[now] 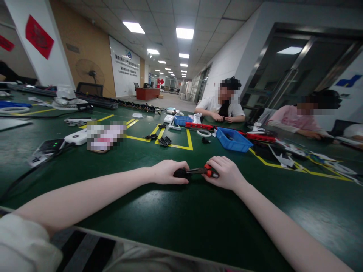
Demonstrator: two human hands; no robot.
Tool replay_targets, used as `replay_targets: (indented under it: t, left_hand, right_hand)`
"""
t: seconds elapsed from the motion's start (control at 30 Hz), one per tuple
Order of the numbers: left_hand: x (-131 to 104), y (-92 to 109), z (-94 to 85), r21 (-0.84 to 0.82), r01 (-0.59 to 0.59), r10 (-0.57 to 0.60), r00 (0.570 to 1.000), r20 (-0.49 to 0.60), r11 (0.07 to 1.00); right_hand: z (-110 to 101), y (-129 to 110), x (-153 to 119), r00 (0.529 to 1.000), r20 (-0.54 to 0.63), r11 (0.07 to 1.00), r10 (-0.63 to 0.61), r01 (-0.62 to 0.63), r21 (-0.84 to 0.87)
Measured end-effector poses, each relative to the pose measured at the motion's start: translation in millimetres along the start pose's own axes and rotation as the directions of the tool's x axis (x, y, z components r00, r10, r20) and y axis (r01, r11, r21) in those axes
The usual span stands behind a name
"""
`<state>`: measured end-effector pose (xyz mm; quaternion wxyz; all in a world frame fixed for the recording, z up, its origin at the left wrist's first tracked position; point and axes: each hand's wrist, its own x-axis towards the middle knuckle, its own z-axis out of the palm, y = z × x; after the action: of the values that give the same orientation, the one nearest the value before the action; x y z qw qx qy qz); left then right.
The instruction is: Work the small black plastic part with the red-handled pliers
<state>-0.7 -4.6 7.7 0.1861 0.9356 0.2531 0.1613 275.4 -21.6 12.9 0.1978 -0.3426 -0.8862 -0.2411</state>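
Observation:
Low over the green table [159, 211], my left hand [167, 172] is closed round a small black part [180, 173]; its exact kind is too dark to make out. My right hand [227, 173] grips the red-and-black handles of a pair of pliers [202, 171]. The pliers' narrow metal jaws point left and meet the black part at its right end. Fingers cover much of both the part and the handles. Beyond my hands lie small black pieces [165, 141] and one more dark piece [206, 140].
A blue bin [233, 139] stands ahead to the right, near a white ring [204, 133] and a long red strip [261, 137]. At left are a phone [106, 139], a white power strip [76, 136] and a black cable [25, 174]. Two people sit across the table.

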Motion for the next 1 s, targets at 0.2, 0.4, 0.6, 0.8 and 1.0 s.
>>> replay_targets:
  t: [0.2, 0.4, 0.6, 0.8, 1.0]
  left_hand:
    - [0.3, -1.6, 3.3, 0.021, 0.001, -0.001, 1.000, -0.013, 1.000]
    - [1.1, -2.2, 3.9, 0.005, 0.001, -0.001, 1.000, -0.013, 1.000]
    - [1.0, -4.2, 5.8, -0.001, -0.006, 0.006, 1.000, -0.029, 1.000]
    - [1.2, -5.0, 6.1, -0.002, -0.007, 0.007, 1.000, -0.025, 1.000]
    - [1.9, -7.2, 8.0, -0.003, -0.011, 0.011, 0.999, -0.030, 1.000]
  right_hand:
    - [-0.1, -0.7, 0.8, 1.000, -0.003, 1.000, -0.007, 0.007, 0.014]
    - [3.0, 1.6, 0.1, 0.999, -0.023, 0.999, 0.031, -0.030, 0.042]
    - [7.3, 2.9, -1.1, 0.999, 0.003, 0.998, 0.045, -0.045, 0.035]
    - [6.4, 1.2, 1.4, 0.999, 0.016, 0.998, 0.051, -0.052, 0.042]
    - [5.4, -0.6, 3.7, 0.998, 0.029, 0.997, 0.059, -0.060, 0.045]
